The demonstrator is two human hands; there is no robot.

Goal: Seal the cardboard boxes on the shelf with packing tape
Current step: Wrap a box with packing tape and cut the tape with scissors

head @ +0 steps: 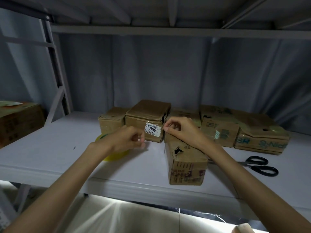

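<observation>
A long cardboard box (186,163) with a torn hole in its top lies on the white shelf (50,153), pointing toward me. My right hand (178,130) rests on its far end with fingers curled, pinching at the far left corner. My left hand (127,140) grips a yellowish roll of packing tape (116,156), mostly hidden under the hand. A clear strip of tape seems to stretch between the hands; it is hard to see. Behind stands a box with a white "300" label (152,131).
Several more cardboard boxes (252,132) line the back of the shelf to the right and one (109,122) behind left. Black-handled scissors (257,165) lie right of the long box. Another box (18,123) sits on the neighbouring shelf at far left. A shelf board hangs overhead.
</observation>
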